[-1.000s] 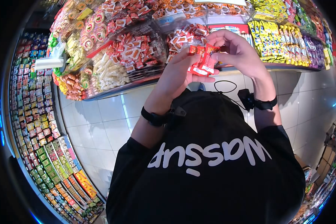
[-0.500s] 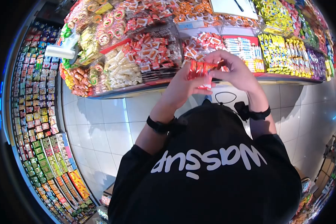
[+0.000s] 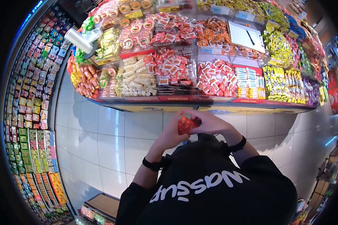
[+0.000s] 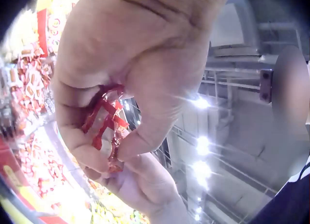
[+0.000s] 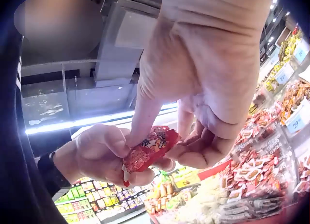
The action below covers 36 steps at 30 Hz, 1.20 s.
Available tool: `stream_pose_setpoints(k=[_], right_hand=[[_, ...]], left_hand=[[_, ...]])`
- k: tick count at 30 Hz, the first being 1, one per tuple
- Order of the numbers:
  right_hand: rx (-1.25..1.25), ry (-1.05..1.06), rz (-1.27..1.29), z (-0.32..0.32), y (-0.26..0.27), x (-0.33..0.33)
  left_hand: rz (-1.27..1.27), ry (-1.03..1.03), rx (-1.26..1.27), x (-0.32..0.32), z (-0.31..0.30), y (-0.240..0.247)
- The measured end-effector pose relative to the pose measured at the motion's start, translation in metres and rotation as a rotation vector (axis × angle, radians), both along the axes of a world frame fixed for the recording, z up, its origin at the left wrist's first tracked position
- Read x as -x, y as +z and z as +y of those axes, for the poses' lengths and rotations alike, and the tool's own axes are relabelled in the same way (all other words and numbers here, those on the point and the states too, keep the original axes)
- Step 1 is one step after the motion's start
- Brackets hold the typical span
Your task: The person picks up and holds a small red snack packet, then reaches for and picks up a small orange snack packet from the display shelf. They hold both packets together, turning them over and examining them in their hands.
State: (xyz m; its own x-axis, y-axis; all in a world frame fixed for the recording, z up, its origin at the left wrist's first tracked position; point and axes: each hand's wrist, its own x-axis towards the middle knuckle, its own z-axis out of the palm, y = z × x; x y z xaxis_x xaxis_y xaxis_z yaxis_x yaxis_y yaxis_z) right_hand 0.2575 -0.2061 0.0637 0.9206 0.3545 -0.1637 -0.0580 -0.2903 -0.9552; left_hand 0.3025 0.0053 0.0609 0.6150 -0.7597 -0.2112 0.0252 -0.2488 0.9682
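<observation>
Several small red wrapped candies (image 3: 186, 125) are bunched between both hands, just in front of the person's chest. My left hand (image 3: 169, 135) holds them with curled fingers; in the left wrist view their crimped red ends (image 4: 114, 118) stick out between finger and thumb. From the other side my right hand (image 3: 214, 123) reaches over, its thumb on the top of the printed red wrapper (image 5: 152, 149) and its fingers curled at the far end. Part of the bunch is hidden behind the fingers.
A candy counter (image 3: 154, 108) with clear bins stands ahead, filled with red-wrapped candies (image 3: 218, 77), white sticks (image 3: 139, 77) and yellow packets (image 3: 275, 82). A clipboard with a pen (image 3: 247, 35) lies on the bins. A packed shelf (image 3: 30, 97) runs along the left; tiled floor (image 3: 90, 138) lies between.
Both hands have come down from the bins toward the chest with the red candies. Earlier these were fanned side by side; now they are bunched. The counter sits farther ahead in view.
</observation>
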Motion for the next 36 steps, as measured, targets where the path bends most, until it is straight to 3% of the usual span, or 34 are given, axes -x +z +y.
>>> stream_pose_setpoints(k=[3,6,11,21,25,27,30,36], right_hand=[[0.056,0.049,0.063,0.021,0.006,-0.001],[0.109,0.054,0.068,0.032,0.006,-0.003],[0.137,0.063,0.019,0.019,-0.007,-0.011],[-0.263,-0.106,0.211,-0.069,-0.028,-0.044],[-0.388,-0.212,0.325,-0.118,-0.035,-0.057],[-0.396,-0.262,0.299,-0.140,-0.048,-0.062],[-0.485,-0.421,0.454,-0.165,-0.043,-0.067],[-0.634,-0.628,0.539,-0.178,-0.068,-0.092]], left_hand=[[0.112,0.017,0.037,0.008,0.023,0.000],[0.076,0.069,0.044,0.010,0.032,-0.003],[-0.042,-0.011,-0.058,-0.002,0.018,0.006],[-0.074,-0.220,-0.112,-0.062,-0.082,0.011],[0.098,-0.282,0.019,-0.087,-0.139,-0.003],[0.137,-0.293,0.036,-0.098,-0.166,-0.010],[0.152,-0.244,0.042,-0.109,-0.197,-0.009],[0.189,-0.167,-0.074,-0.147,-0.210,-0.020]])
